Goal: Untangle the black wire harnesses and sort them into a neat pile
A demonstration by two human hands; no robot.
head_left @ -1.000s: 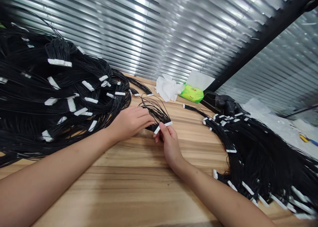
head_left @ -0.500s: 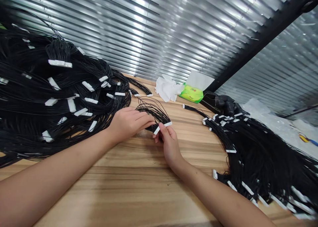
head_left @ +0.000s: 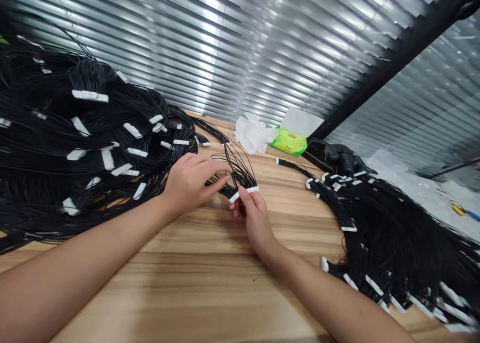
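A right grip (head_left: pixel 255 218) stays closed on a white connector (head_left: pixel 243 191), pinched between thumb and fingers at the end of a small black wire bundle (head_left: pixel 240 170), whose strands fan up and away from the hand. The left grip (head_left: pixel 191 183), open with fingers spread, reaches in among those strands just beside the connector. Bare wood worktop (head_left: pixel 187 293) offers open room in front of both hands and between them and the right wire heap (head_left: pixel 390 233); the left wire heap (head_left: pixel 93 133) lies just behind the left wrist. Tissues (head_left: pixel 255 135) and a green packet (head_left: pixel 288 142) sit near the far edge. Since the previous frame, the left fingers have spread and the bundle's wide loop has narrowed into more upright strands.
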